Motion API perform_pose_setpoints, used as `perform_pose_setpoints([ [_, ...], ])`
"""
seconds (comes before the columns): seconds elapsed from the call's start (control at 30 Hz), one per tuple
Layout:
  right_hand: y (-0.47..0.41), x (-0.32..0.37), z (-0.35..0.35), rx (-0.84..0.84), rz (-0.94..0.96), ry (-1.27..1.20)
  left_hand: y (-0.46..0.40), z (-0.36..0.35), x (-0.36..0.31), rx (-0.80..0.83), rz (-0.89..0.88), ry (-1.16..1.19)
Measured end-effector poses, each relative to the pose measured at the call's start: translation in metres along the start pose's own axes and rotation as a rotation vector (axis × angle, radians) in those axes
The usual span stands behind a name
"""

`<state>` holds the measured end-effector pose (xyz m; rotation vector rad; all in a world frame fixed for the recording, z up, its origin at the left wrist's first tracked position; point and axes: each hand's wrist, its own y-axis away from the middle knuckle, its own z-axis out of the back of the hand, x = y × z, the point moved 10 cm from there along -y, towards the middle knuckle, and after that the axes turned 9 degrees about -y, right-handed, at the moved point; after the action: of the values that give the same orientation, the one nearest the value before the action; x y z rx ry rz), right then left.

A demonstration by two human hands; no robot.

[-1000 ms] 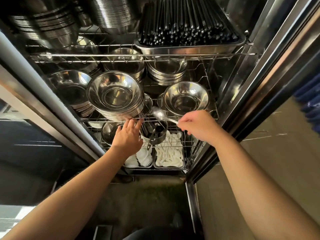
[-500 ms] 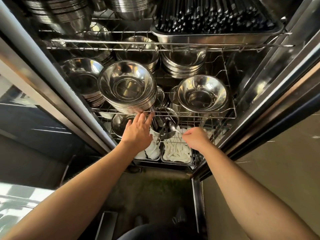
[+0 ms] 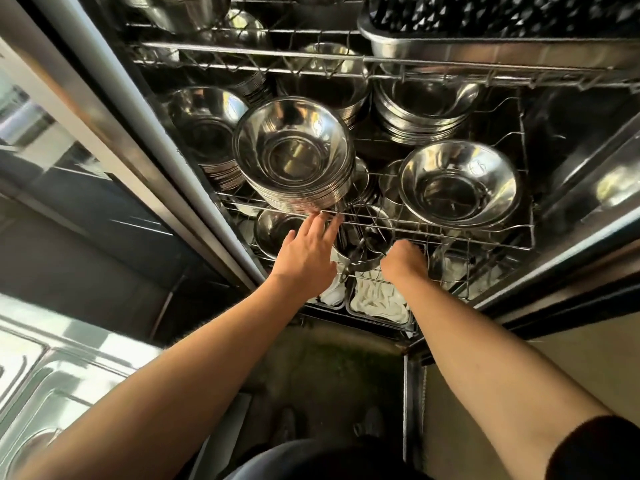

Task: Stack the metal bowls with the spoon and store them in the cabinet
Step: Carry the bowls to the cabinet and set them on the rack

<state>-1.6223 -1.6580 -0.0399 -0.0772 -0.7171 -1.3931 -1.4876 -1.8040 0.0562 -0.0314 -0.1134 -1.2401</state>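
A tall stack of metal bowls [image 3: 294, 157] sits on the cabinet's middle wire shelf [image 3: 450, 233], with a lower stack of bowls [image 3: 457, 185] to its right. My left hand [image 3: 304, 258] is open, fingers spread, its fingertips at the shelf's front wire just below the tall stack. My right hand [image 3: 403, 261] is curled closed under that shelf, beside a metal utensil cup [image 3: 367, 263] on the lower rack. No spoon shows in or near my right hand; its fingers hide whatever they hold.
More bowl stacks [image 3: 426, 109] fill the back of the shelf. A steel tray of black chopsticks [image 3: 485, 50] sits on the upper rack. Trays of white spoons [image 3: 377, 303] lie on the lower rack. The cabinet's door frame [image 3: 138, 133] runs along the left, and a steel counter [image 3: 52, 375] lies lower left.
My right hand, which held a metal spoon in the open, has dropped below the middle shelf toward the utensil cup, and the spoon is out of sight. My left hand stayed at the shelf edge.
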Motion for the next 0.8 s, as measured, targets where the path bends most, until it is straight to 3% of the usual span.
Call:
perform_pose_setpoints([
  [0.6, 0.014, 0.021, -0.015, 0.181, 0.252, 0.131, -0.001, 0.005, -0.004, 0.03, -0.007, -0.011],
  [0.8, 0.041, 0.024, 0.017, 0.147, 0.329, 0.123, -0.002, 0.008, -0.005, 0.051, -0.028, -0.011],
])
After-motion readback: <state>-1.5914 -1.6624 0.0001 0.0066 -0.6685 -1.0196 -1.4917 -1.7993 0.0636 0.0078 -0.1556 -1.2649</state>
